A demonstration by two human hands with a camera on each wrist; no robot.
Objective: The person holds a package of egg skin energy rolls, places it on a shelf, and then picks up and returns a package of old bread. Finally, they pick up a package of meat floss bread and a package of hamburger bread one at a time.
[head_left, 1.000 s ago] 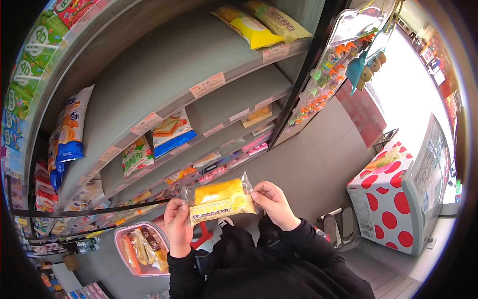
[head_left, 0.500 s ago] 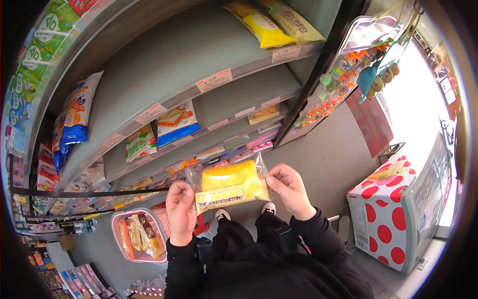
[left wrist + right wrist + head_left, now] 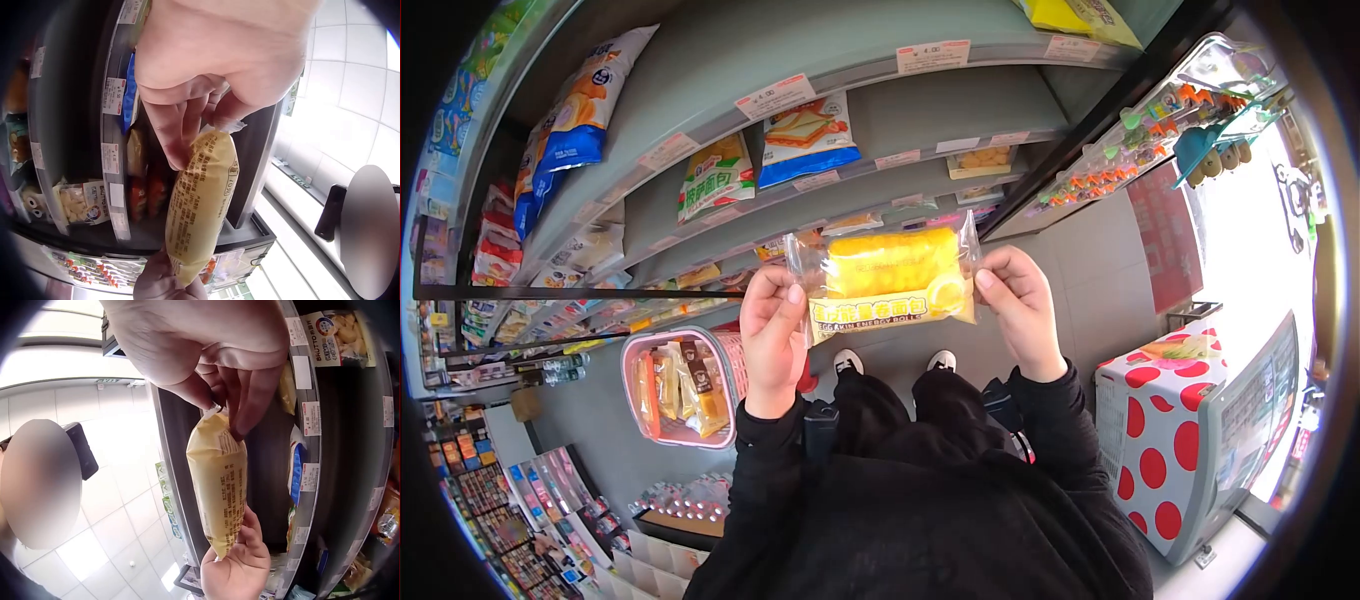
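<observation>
Pinching the two sealed ends of a yellow bread-roll packet (image 3: 892, 278), the left hand (image 3: 772, 335) grips at 9 o'clock and the right hand (image 3: 1018, 305) at 3 o'clock. The packet stretches level between them before the grey shelves (image 3: 730, 45); a pink basket (image 3: 685, 388) hangs at 8 o'clock.

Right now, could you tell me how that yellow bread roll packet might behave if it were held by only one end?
The bread roll packet would probably droop: both hands, left hand and right hand, pinch thin clear film ends. It seems light for its size, since fingertip pinches carry it. The glossy wrapper might slip, and the soft roll could squash.
</observation>
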